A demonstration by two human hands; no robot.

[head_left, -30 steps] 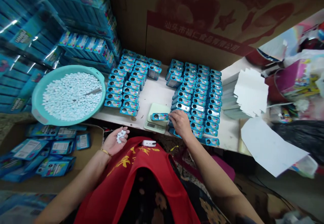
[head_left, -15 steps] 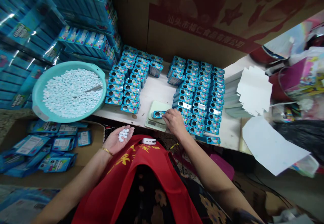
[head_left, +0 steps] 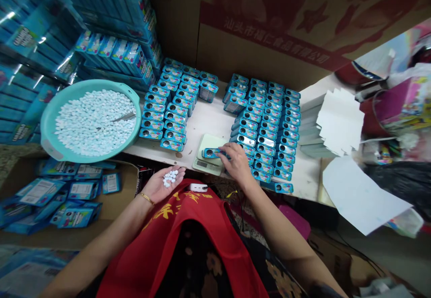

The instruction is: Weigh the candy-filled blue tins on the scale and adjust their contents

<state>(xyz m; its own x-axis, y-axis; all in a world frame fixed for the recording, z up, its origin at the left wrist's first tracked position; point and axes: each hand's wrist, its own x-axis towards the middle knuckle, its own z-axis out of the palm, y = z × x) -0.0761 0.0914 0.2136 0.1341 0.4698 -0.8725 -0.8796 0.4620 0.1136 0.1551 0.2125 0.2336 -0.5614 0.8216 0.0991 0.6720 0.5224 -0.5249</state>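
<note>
My left hand (head_left: 165,184) is palm up with its fingers extended, cupping a small pile of white candies (head_left: 170,177). My right hand (head_left: 236,162) has its fingers on the right end of a small blue tin (head_left: 210,153). That tin lies on a pale green scale (head_left: 205,167) at the front edge of the table; whether anything is pinched with it is hidden. To the left, a turquoise basin (head_left: 50,143) is filled with more white candies (head_left: 90,118), and a metal scoop or spoon handle (head_left: 126,117) sticks out of them.
Blue tins stand in rows left (head_left: 166,111) and right (head_left: 266,131) of the scale. A large carton (head_left: 256,51) walls the back. White card stacks (head_left: 340,122) are at right. Below the basin, an open carton (head_left: 117,203) holds blue packs. A white device (head_left: 198,188) rests on the red apron.
My left hand has shifted right, toward the scale, with the candies in its palm. My right hand has moved slightly right, its fingers still at the tin.
</note>
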